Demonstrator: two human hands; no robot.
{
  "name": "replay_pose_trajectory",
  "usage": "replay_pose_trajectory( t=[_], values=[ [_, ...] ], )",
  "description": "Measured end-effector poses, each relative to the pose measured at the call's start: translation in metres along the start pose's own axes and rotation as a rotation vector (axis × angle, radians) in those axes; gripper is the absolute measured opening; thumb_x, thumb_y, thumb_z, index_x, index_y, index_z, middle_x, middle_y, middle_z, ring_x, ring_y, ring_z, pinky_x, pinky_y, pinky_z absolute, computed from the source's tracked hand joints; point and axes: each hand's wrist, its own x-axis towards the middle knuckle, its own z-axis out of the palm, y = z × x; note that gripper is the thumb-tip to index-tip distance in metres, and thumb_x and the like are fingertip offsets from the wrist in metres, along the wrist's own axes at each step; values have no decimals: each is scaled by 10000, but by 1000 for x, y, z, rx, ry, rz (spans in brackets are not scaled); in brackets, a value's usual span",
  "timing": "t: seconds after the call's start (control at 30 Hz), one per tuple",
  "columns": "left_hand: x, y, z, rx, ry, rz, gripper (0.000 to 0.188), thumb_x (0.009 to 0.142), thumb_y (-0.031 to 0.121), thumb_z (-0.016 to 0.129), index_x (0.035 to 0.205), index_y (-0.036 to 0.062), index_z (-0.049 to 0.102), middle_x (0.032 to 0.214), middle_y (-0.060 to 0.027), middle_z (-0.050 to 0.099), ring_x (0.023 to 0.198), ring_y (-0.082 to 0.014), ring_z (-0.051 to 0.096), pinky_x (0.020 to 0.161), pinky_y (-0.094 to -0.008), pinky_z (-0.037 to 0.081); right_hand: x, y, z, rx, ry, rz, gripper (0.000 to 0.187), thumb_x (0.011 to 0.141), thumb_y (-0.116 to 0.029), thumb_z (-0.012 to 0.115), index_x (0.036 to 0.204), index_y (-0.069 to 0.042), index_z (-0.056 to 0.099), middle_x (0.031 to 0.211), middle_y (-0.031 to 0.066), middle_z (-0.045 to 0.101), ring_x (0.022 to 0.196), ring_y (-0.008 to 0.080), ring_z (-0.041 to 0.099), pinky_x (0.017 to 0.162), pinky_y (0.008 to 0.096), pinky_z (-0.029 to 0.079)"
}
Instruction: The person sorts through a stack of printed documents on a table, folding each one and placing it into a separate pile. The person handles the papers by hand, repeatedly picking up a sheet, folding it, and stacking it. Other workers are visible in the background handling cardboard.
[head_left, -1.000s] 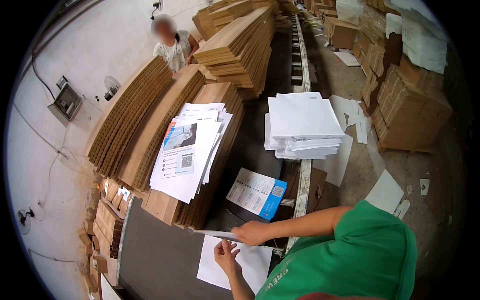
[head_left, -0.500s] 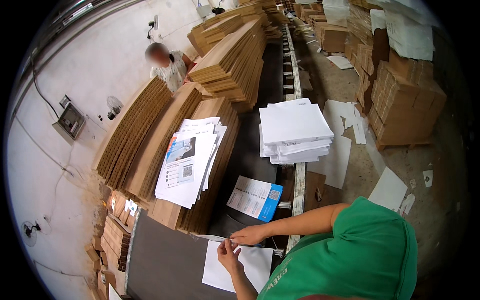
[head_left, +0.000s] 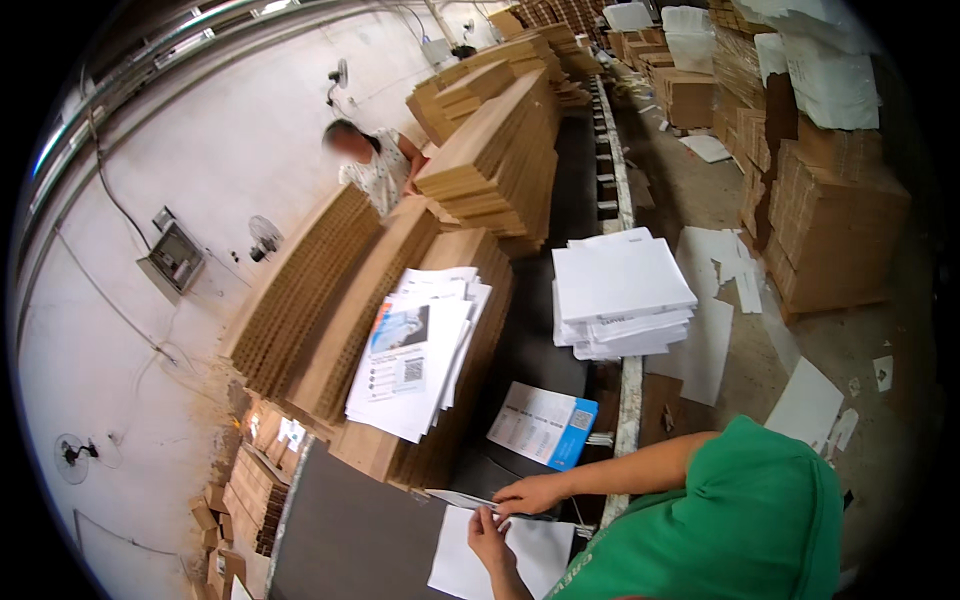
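Low in the view, my right hand (head_left: 530, 493) reaches across from the green sleeve, its fingers closed on a thin white paper leaflet (head_left: 458, 497) seen nearly edge-on. My left hand (head_left: 490, 542) comes up from the lower edge and pinches the near edge of the same leaflet, fingertips close to the right hand's. Under both hands a white sheet of paper (head_left: 450, 560) lies on the dark belt. Just beyond my right hand rests a blue and white printed card stack (head_left: 541, 424). How many leaves the hands hold cannot be made out.
Stacked flat cardboard (head_left: 365, 360) lines the left of the belt (head_left: 340, 530), topped by loose printed sheets (head_left: 405, 360). White booklets (head_left: 625, 285) stand piled at the belt's metal edge (head_left: 630, 400). Another person (head_left: 375, 170) is beyond the cardboard. Wrapped cartons (head_left: 830, 210) stand at right.
The whole scene has shifted right and slightly down in the picture as my head moved. Both hands still pinch the leaflet, which now looks flatter and shorter beyond the fingers.
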Motion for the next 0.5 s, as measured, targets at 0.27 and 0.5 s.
replay_pose_trajectory(
  t=[0.27,0.5],
  values=[
    [2,-5,-5,-116,-12,8,329,905,320,591,1037,23,537,942,-71,616,699,-196,624,605,-291,532,3,9,-1,66,-7,-51,501,934,-415,476,1272,-45,487,1168,155,586,1087,258,551,920,332,421],
    [-3,-8,-8,-166,-2,-22,334,894,309,607,1058,32,519,955,-77,605,728,-222,632,634,-309,534,-1,3,1,116,-2,-58,536,883,-437,552,1172,14,554,1100,165,627,997,248,599,856,329,462]
  ],
)
